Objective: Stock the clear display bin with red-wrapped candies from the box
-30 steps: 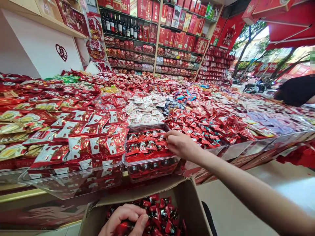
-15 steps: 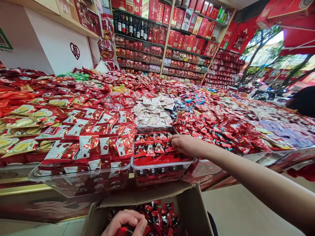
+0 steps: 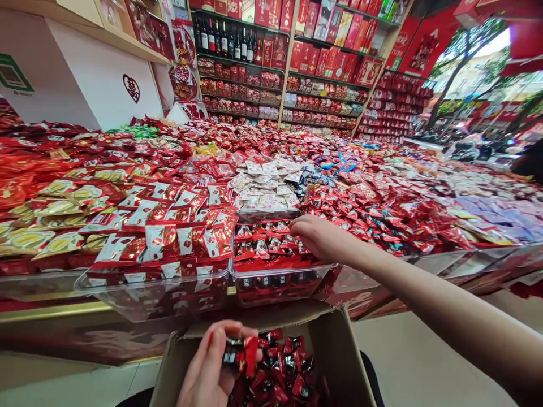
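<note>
My left hand is closed around red-and-black wrapped candies, over the left side of an open cardboard box. Loose candies in the same wrapping lie inside the box. My right hand reaches into the right side of a clear plastic bin, fingers bent down and pressed together at the candies. Whatever those fingertips hold is hidden. Rows of wrapped candies fill this bin, standing side by side.
A clear bin of red-and-white packets adjoins on the left. White packets lie behind, and heaped red sweets to the right. Shelves with wine bottles and red boxes stand at the back. A dark shape shows at the right edge.
My left hand has risen from the box and turned, bringing the candies in it into sight. My right hand stays at the right side of the bin. The view has shifted slightly.
</note>
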### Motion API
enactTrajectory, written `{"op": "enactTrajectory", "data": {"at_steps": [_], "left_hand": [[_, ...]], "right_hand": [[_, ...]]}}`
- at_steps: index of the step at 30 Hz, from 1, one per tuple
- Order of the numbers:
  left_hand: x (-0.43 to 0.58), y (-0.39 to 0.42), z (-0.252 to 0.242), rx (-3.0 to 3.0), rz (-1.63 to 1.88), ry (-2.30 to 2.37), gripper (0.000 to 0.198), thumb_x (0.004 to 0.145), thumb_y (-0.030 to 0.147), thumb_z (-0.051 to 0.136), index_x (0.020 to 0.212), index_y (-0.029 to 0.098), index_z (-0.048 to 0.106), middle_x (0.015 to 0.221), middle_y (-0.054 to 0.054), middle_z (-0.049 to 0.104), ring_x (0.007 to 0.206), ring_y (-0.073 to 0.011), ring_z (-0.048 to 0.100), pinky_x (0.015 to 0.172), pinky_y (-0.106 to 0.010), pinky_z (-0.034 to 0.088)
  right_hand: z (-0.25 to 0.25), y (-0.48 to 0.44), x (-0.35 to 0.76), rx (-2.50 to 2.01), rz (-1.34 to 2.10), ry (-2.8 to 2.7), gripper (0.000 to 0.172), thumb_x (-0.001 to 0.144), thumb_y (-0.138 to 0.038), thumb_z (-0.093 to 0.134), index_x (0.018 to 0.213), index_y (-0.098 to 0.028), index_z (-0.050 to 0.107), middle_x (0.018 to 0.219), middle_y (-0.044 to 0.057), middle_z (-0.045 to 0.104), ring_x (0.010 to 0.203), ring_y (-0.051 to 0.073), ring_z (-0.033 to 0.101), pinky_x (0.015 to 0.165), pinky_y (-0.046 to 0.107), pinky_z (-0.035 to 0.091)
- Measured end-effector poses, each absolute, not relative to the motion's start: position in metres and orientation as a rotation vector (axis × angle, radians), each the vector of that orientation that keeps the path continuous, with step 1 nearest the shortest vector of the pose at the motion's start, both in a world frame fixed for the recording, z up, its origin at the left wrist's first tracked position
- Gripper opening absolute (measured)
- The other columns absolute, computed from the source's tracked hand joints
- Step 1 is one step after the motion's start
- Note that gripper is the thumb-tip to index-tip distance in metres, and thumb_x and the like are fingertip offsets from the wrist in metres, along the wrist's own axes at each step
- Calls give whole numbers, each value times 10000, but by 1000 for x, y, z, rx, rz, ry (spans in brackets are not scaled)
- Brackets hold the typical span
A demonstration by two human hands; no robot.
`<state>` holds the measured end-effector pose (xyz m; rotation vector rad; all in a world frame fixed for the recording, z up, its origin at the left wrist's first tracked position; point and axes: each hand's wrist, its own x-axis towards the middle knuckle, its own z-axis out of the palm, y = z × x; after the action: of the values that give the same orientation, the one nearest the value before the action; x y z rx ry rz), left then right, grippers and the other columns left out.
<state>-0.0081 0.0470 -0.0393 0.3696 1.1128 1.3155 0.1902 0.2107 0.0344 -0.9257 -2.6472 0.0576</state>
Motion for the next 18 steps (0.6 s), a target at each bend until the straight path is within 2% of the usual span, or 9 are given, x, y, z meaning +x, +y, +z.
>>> {"op": "enactTrajectory", "data": {"at_steps": [2, 5, 7, 9, 13, 16, 18], "left_hand": [[-10, 48, -31, 359, 1328, 1016, 300, 751, 465, 490, 843, 199, 597, 817, -43, 683, 643, -152, 595, 587, -226, 495], [-8, 50, -25, 384, 1330, 995, 372, 764, 490, 456, 965, 207, 589, 959, -56, 655, 715, -156, 581, 563, -217, 481], [-3, 49, -23, 423, 1348, 1002, 403, 754, 514, 458, 1014, 231, 578, 959, -36, 646, 710, -141, 569, 543, -202, 470], [4, 47, -21, 489, 1339, 1030, 426, 740, 533, 466, 1016, 230, 584, 904, -24, 650, 629, -118, 552, 502, -189, 449], [13, 42, -17, 526, 1294, 1087, 438, 723, 546, 481, 982, 213, 599, 779, -19, 660, 561, -116, 536, 510, -206, 450], [12, 41, -17, 631, 1234, 1179, 443, 695, 555, 510, 931, 197, 622, 686, -11, 654, 523, -115, 521, 489, -204, 444], [8, 43, -19, 766, 1200, 1303, 412, 681, 536, 543, 883, 189, 637, 636, 4, 635, 512, -108, 509, 465, -185, 430]], "right_hand": [[39, 177, 182, -890, 180, -2480, 164, 791, -142, 434, 875, -177, 571, 837, 54, 590, 802, 158, 528, 709, 289, 416], [33, 123, 164, -1004, 677, -2234, 122, 799, -292, 488, 848, -202, 556, 706, 5, 591, 613, 112, 519, 547, 230, 412], [20, 97, 152, -1049, 1051, -2057, 165, 779, -348, 516, 827, -192, 538, 660, -8, 585, 547, 93, 490, 483, 207, 385], [6, 85, 144, -1030, 1258, -1878, 201, 778, -366, 511, 733, -170, 524, 621, -9, 571, 531, 81, 466, 488, 201, 376], [-11, 79, 139, -984, 1364, -1592, 300, 753, -379, 537, 570, -150, 473, 511, -34, 483, 476, 57, 394, 464, 191, 329], [-15, 73, 143, -951, 1470, -1450, 317, 748, -408, 533, 575, -155, 452, 490, -36, 481, 451, 60, 411, 443, 189, 335], [-16, 68, 150, -949, 1408, -1498, 261, 769, -387, 514, 652, -155, 486, 552, -13, 535, 486, 73, 461, 466, 196, 376]]}}
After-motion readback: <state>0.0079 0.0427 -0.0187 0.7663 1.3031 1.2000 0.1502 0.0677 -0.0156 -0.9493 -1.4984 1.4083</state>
